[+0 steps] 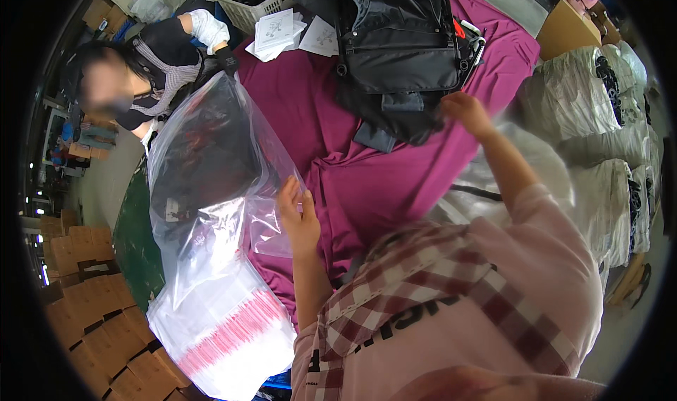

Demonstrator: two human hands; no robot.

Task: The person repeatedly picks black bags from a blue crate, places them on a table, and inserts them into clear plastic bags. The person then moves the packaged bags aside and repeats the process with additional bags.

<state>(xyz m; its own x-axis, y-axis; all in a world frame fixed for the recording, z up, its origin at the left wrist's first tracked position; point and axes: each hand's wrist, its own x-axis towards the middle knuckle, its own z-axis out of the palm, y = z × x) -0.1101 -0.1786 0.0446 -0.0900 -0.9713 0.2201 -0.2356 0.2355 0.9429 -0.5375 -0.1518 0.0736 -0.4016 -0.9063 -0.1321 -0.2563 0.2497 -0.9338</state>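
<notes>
A folded black stroller [399, 57] with fabric panels and a frame lies on the magenta cloth [365, 189]. My right hand [468, 114] is at its near right corner, fingertips curled against the dark fabric; whether they grip it is unclear. Loose black fabric and grey-blue patches [375, 136] spread from its near end. To the left, a large clear plastic bag [211, 152] encloses a dark item with some red showing. My left hand [299, 213] is at this bag's right edge, thumb and fingers apart, nothing visibly held.
A co-worker [164, 78] in white sleeve covers stands beside the bag's far end. White plastic bags with red print [232, 332] lie nearer me. Leaflets [275, 31] with stroller drawings lie beside a white crate [248, 2]. Cartons [100, 321] stand left; wrapped goods [576, 94] stand right.
</notes>
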